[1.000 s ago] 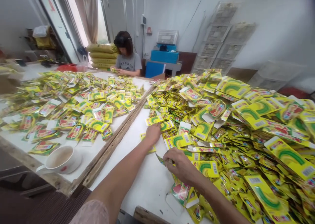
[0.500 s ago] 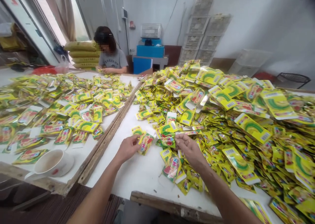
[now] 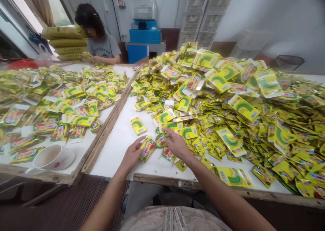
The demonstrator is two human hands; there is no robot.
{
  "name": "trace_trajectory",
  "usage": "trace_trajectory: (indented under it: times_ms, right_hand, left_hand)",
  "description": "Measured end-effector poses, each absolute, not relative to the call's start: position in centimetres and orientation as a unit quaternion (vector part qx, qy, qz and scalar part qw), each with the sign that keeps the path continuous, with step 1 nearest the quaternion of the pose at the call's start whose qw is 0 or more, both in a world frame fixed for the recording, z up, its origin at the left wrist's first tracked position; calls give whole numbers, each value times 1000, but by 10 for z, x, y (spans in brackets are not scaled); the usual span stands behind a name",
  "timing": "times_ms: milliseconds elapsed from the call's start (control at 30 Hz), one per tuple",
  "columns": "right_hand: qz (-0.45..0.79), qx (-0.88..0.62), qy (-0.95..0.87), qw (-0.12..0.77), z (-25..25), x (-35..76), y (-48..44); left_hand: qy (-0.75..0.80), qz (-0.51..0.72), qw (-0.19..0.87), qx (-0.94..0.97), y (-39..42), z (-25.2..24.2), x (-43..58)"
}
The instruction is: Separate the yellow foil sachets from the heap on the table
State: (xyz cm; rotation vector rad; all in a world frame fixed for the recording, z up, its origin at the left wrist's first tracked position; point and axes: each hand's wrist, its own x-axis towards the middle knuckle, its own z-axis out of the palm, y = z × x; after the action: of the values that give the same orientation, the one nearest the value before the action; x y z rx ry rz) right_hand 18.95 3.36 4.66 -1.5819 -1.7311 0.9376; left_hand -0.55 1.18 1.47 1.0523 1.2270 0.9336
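Note:
My left hand [image 3: 132, 154] is closed round the edge of a small yellow-green box [image 3: 147, 149] with red fruit printed on it, held just over the white tabletop. To its right, my right hand [image 3: 177, 143] has its thumb and fingers pinched on a small shiny sachet [image 3: 160, 140], green and red, close to the box's side. The fingers partly cover the sachet. A flat yellow box [image 3: 138, 125] lies beyond my left hand. Under and beside my right hand are more boxes and sachets, among them a box with a barcode [image 3: 190, 132].
A big heap of yellow sachets and boxes [image 3: 243, 136] covers the right side. Left of a raised wooden strip [image 3: 111, 117], many boxes [image 3: 78, 120] and a white cup [image 3: 49, 158] stand on another table. Across from me sits a person [image 3: 104, 48] handling packets.
The camera view has tilted down. My right hand has brought the sachet nearer to the box in my left hand. A yellow box beyond my left hand now shows fully.

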Motion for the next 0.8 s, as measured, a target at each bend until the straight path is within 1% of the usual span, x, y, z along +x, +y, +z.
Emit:
trace_trajectory:
  times_ms: [133,267,333,400,500,600,700,800]
  right_hand:
    - [303,-599,-703,235,44,179,32]
    - [259,-593,-731,216,40,166,27]
    - [263,-596,-721,236,39,165,26]
    - [268,-611,-687,288,42,168,27]
    - [276,-612,-648,359,50,178,29]
    - [309,-563,-679,356,57,192,30]
    - [354,-520,-702,334,57,205,27]
    - [382,-514,-677,362,56,213,23]
  left_hand:
    - [530,431,578,447,12,9,-2]
    - [542,438,556,453,12,4,3]
    - [573,418,529,466,12,4,6]
    - [585,408,518,472,12,8,9]
    - [554,426,556,450,10,18,13]
    - [526,439,600,412,7,25,15]
    - [526,445,606,399,4,26,17]
    - [524,437,600,418,1,25,22]
